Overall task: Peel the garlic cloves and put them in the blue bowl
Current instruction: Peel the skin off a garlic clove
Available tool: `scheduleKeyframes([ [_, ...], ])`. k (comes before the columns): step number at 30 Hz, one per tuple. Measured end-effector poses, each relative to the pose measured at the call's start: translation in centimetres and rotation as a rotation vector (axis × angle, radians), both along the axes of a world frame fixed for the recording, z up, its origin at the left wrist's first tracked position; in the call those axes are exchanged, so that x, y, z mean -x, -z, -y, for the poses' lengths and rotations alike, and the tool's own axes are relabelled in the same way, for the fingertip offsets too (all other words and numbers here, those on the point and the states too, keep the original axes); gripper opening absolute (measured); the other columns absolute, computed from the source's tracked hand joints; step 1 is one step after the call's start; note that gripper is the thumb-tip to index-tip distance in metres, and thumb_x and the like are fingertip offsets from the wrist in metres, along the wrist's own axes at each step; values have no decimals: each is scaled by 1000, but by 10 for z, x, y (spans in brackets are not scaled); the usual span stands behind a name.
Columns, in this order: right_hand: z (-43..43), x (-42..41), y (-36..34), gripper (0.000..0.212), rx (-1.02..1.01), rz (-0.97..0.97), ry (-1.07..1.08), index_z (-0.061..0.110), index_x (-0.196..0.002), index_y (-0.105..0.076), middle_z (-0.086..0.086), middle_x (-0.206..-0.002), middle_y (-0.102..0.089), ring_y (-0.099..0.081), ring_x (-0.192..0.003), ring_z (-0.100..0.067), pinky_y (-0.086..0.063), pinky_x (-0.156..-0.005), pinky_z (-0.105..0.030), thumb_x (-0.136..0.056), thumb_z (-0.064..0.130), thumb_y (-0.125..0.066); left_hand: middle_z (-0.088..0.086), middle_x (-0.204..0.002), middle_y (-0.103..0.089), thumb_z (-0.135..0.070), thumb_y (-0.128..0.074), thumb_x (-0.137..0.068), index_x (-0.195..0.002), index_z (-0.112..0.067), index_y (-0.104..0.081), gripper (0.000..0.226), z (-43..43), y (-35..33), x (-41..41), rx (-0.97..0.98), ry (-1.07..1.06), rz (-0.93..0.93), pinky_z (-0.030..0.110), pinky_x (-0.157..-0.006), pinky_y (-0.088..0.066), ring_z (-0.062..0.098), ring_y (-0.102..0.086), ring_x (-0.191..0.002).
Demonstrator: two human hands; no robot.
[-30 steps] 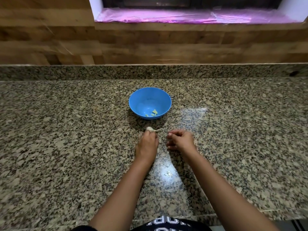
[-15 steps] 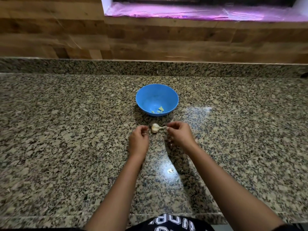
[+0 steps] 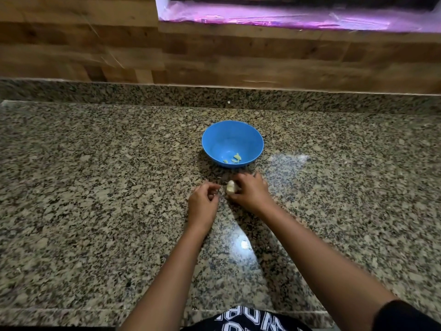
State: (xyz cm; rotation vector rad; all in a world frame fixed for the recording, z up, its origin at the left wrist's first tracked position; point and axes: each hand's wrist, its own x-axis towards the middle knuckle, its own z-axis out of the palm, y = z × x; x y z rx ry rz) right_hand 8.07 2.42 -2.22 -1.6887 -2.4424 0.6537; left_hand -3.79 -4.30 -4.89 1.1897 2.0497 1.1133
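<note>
Garlic (image 3: 231, 187) in right hand (image 3: 251, 195), near bowl (image 3: 229, 137)

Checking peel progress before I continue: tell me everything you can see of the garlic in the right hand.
The garlic is a small, whitish, rounded piece, too blurred to tell if skin remains. The right hand curls its fingers round it, close to the granite counter, just in front of the blue bowl, outside it.

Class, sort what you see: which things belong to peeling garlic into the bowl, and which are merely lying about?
Job: garlic, gripped by the right hand; left hand beside it; blue bowl; peeled cloves inside it.
Not part: granite counter; wooden wall; pink film on the sill.
</note>
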Motion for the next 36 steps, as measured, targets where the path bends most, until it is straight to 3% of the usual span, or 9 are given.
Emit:
scheduleKeyframes([
  [3,6,-8,3,41,54,-156,90,22,-117,-55,-3,-114,-59,-39,-115,-24,-33,-89,-35,-80,35,-67,5,-110,-62,-8,-63,-87,-105,-14,-65,19,2,0,-3,8,20,12,13,-72,-41,12,-57,-93],
  [5,12,-13,2,49,131,-290,146,30,-116,-56,-2,-110,-60,-45,-113,-24,-40,-94,-42,-71,46,-68,4,-114,-61,-9,-64,-86,-105,-16,-64,20,2,0,-6,-1,42,-2,17,-74,-43,15,-57,-99],
  [7,14,-19,3,57,174,-406,208,37,-113,-55,-2,-108,-61,-56,-104,-25,-50,-87,-48,-61,59,-64,1,-111,-61,-9,-62,-88,-104,-16,-65,18,3,-2,-8,-17,53,-9,7,-66,-40,13,-57,-96],
  [11,17,-27,-9,46,227,-534,259,22,-122,-55,-2,-111,-60,-64,-90,-16,-55,-74,-31,-80,32,-71,-4,-94,-62,-5,-62,-86,-93,-18,-65,15,6,-3,-12,-54,54,57,0,-59,-39,10,-57,-86],
  [14,20,-30,-12,43,271,-606,268,17,-120,-55,-3,-105,-62,-64,-85,-15,-50,-66,-25,-81,26,-72,-5,-83,-62,-7,-66,-85,-85,-21,-62,14,10,-2,-16,-75,52,252,6,-63,-44,10,-59,-80],
  [19,26,-31,-17,36,440,-776,234,3,-117,-57,-10,-101,-68,-64,-83,-12,-52,-73,-22,-83,10,-68,9,-104,-68,-7,-57,-91,-103,-13,-64,15,14,-11,-23,-44,66,848,28,-78,-56,17,-64,-89],
  [21,31,-34,-18,27,470,-823,203,1,-112,-59,-5,-91,-68,-63,-74,-4,-50,-65,-15,-87,9,-64,12,-105,-68,-2,-56,-90,-109,-6,-64,20,15,-14,-25,-49,80,954,30,-79,-55,19,-65,-86],
  [31,47,-45,-16,21,582,-980,204,-2,-109,-64,-6,-84,-70,-63,-64,-6,-49,-58,-17,-92,2,-52,10,-95,-70,3,-64,-83,-99,-8,-67,19,21,-8,-31,-110,107,872,33,-78,-58,21,-67,-85],
  [36,52,-43,-18,21,404,-808,142,4,-108,-65,-6,-90,-71,-64,-77,-17,-54,-75,-34,-87,6,-61,8,-92,-70,4,-61,-85,-110,1,-63,25,24,-3,-32,-120,102,883,20,-66,-55,13,-66,-77],
])
